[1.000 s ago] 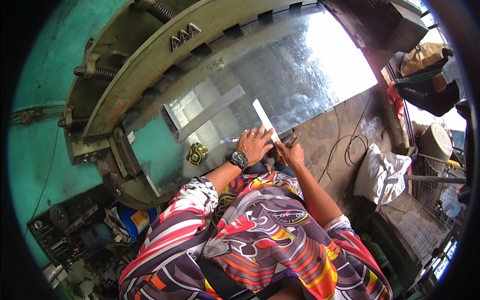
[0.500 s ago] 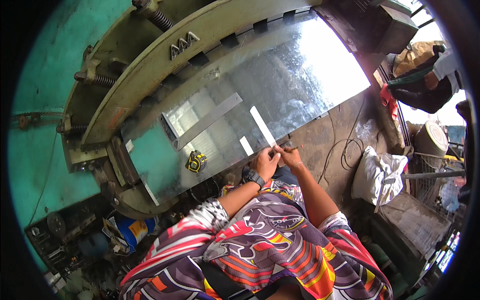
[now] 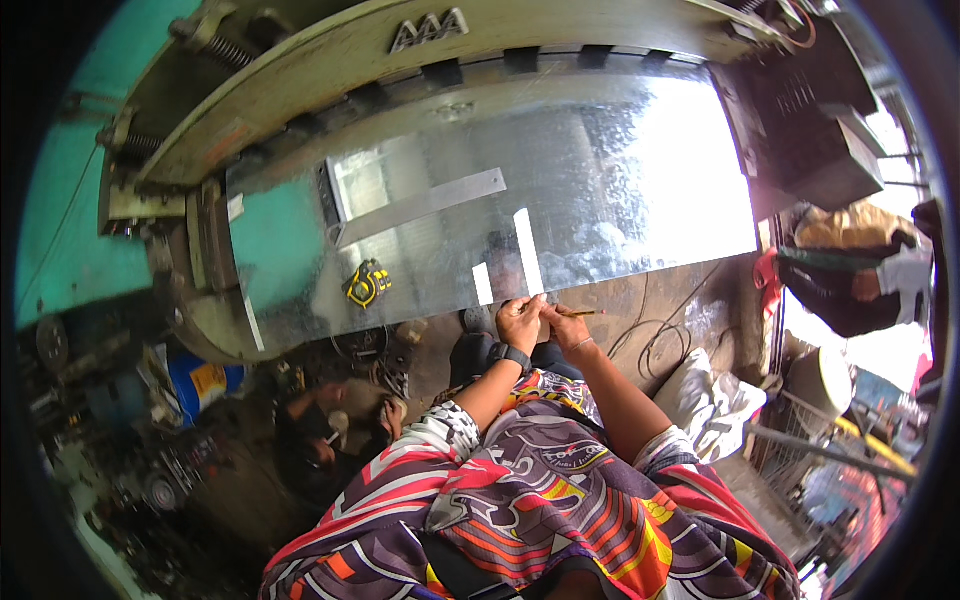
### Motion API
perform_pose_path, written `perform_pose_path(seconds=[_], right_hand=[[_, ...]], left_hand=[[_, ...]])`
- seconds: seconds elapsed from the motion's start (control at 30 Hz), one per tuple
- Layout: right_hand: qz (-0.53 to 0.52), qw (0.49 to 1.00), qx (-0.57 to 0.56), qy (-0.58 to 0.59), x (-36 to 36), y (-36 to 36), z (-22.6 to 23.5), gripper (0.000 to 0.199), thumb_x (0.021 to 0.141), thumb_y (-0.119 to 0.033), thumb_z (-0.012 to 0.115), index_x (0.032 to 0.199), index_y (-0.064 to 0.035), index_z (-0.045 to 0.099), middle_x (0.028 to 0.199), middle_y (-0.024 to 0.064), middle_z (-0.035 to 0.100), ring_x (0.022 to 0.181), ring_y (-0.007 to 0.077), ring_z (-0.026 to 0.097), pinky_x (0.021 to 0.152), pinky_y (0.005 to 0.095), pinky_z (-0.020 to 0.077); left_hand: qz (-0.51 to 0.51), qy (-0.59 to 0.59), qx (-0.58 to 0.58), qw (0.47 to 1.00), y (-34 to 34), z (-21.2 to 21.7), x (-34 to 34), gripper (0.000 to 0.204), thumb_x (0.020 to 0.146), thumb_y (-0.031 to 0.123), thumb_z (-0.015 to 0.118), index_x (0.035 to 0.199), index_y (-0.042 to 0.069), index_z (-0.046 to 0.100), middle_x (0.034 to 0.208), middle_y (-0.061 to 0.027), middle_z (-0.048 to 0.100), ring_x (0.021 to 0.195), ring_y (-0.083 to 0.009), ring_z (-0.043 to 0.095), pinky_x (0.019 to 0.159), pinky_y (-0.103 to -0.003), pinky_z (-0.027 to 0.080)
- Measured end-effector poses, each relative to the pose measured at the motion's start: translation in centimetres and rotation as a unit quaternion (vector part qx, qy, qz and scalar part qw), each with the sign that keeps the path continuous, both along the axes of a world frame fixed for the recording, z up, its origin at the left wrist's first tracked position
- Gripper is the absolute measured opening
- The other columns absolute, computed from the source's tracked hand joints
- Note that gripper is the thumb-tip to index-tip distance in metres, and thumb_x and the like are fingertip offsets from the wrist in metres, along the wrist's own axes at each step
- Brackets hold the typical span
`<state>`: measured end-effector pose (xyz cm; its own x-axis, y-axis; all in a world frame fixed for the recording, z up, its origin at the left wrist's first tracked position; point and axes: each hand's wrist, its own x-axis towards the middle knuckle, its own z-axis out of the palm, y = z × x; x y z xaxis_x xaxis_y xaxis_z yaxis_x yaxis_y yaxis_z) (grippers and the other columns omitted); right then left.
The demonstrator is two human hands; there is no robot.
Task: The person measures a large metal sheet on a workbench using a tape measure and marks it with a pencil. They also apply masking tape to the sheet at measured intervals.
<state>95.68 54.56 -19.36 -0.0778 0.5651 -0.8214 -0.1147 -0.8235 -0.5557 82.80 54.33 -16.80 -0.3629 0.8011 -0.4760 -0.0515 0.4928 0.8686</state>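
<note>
A large shiny metal sheet (image 3: 425,275) lies in front of me. At its near edge my left hand (image 3: 518,325) is closed, thumb and fingers pinched at the near end of a long, narrow white strip (image 3: 527,250). Beside it my right hand (image 3: 568,330) is closed around a pencil (image 3: 582,313) that points out to the right; its fingertips meet those of the left hand. A shorter white strip (image 3: 483,284) lies just left of the long one. Farther left are a yellow and black tape measure (image 3: 367,283) and a steel square (image 3: 425,208).
Behind the sheet stretches the heavy beam (image 3: 330,75) of a green machine. Someone crouches at lower left (image 3: 325,440); another person's sleeve (image 3: 903,278) shows at the right. A white sack (image 3: 705,400) and a loose cable (image 3: 650,345) lie right of me.
My view has turned, so the sheet and machine sit more level and higher. The crouching person has come into sight. Both hands stay together at the strip's near end.
</note>
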Motion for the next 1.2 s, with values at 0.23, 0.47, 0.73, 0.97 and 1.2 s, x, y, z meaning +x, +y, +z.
perform_pose_path(seconds=[0.23, 0.47, 0.73, 0.97, 1.2], right_hand=[[0.150, 0.969, 0.192, -0.045, 3.0, -0.2, -5.6, 0.027, 0.102, -0.033, 0.070, 0.102, -0.0063, 0.071, 0.091, 0.0034, 0.071, 0.077, 0.0138, 0.067, 0.069, 0.0312, 0.0544], [0.211, 0.974, 0.076, -0.045, 0.1, 2.2, -0.4, 0.029, 0.097, -0.036, 0.076, 0.094, -0.0078, 0.072, 0.081, 0.0001, 0.068, 0.066, 0.0108, 0.059, 0.059, 0.0291, 0.0465], [0.137, 0.988, -0.041, 0.064, -1.2, 0.0, 2.7, 0.028, 0.097, -0.036, 0.077, 0.091, -0.0093, 0.068, 0.082, 0.0001, 0.066, 0.069, 0.0128, 0.062, 0.065, 0.0296, 0.0506], [0.018, 0.994, -0.078, 0.081, 0.3, -0.9, 7.9, 0.024, 0.097, -0.029, 0.076, 0.102, -0.0068, 0.069, 0.091, 0.0009, 0.069, 0.080, 0.0122, 0.064, 0.074, 0.0290, 0.0501], [-0.012, 1.000, -0.011, 0.009, -1.7, -2.0, 6.6, 0.021, 0.095, -0.024, 0.078, 0.099, -0.0046, 0.072, 0.088, 0.0036, 0.073, 0.073, 0.0128, 0.066, 0.066, 0.0269, 0.0501]], left_hand=[[0.100, 0.032, 0.047, 0.993, 0.1, -1.5, 2.8, 0.026, 0.090, 0.024, 0.081, 0.087, -0.001, 0.076, 0.075, -0.0058, 0.073, 0.068, -0.0096, 0.062, 0.064, -0.030, 0.050], [0.269, -0.058, 0.001, 0.961, -1.6, -8.8, 1.9, 0.022, 0.091, 0.019, 0.078, 0.088, -0.002, 0.076, 0.077, -0.0064, 0.075, 0.070, -0.0139, 0.066, 0.067, -0.033, 0.054], [0.163, 0.001, 0.016, 0.986, -3.8, -5.3, -0.4, 0.042, 0.092, 0.045, 0.077, 0.094, 0.003, 0.074, 0.082, -0.0059, 0.072, 0.075, -0.0188, 0.065, 0.072, -0.037, 0.053], [-0.073, 0.115, -0.085, 0.987, -0.4, 1.2, -2.0, 0.049, 0.088, 0.045, 0.082, 0.094, -0.003, 0.074, 0.080, -0.0122, 0.071, 0.074, -0.0204, 0.068, 0.069, -0.035, 0.053], [-0.130, 0.096, -0.068, 0.984, 0.8, 0.8, -3.9, 0.041, 0.087, 0.046, 0.078, 0.097, 0.006, 0.080, 0.085, -0.0160, 0.076, 0.078, -0.0290, 0.073, 0.073, -0.039, 0.054]])
